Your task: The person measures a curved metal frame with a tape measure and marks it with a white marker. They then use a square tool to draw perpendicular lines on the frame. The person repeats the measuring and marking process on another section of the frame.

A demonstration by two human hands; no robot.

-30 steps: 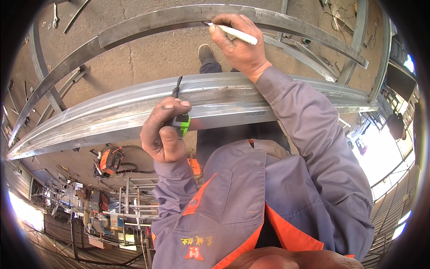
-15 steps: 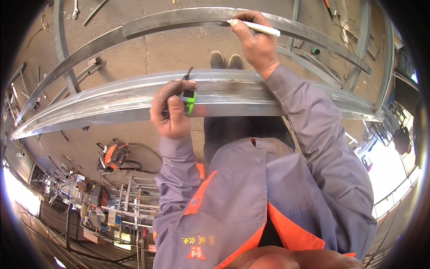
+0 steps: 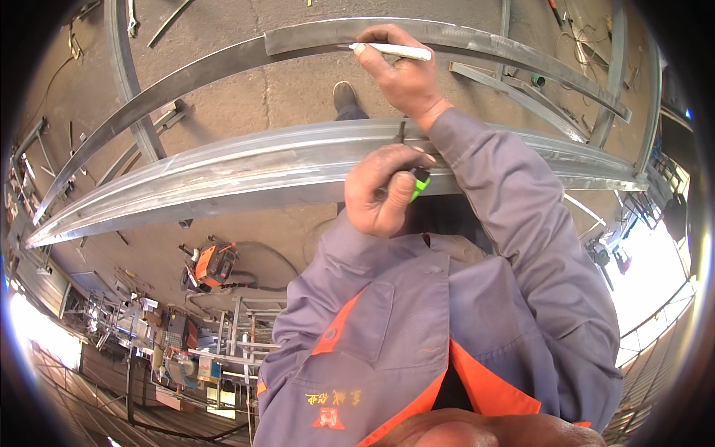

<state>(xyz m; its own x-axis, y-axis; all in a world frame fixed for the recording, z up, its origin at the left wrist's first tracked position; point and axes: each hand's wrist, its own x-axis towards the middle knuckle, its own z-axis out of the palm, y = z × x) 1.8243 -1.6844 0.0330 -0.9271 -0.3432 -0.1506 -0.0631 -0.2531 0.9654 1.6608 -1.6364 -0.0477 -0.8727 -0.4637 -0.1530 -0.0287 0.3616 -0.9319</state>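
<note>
Right hand: we pinch the white marker between thumb and fingers.
Marker: its tip is at the near edge of the grey metal bar; we cannot tell whether they touch.
Left hand: we grip the black-and-green tape measure above the long metal profiles.
Floor: we see an orange-and-black machine to our left.

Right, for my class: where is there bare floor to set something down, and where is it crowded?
Bare floor shows between the upper bar and stacked bars, from the short metal piece to the shoe. Another patch lies beyond the upper bar, right of the thin rod. It is crowded at right, with metal lengths, and lower left, with equipment.
</note>
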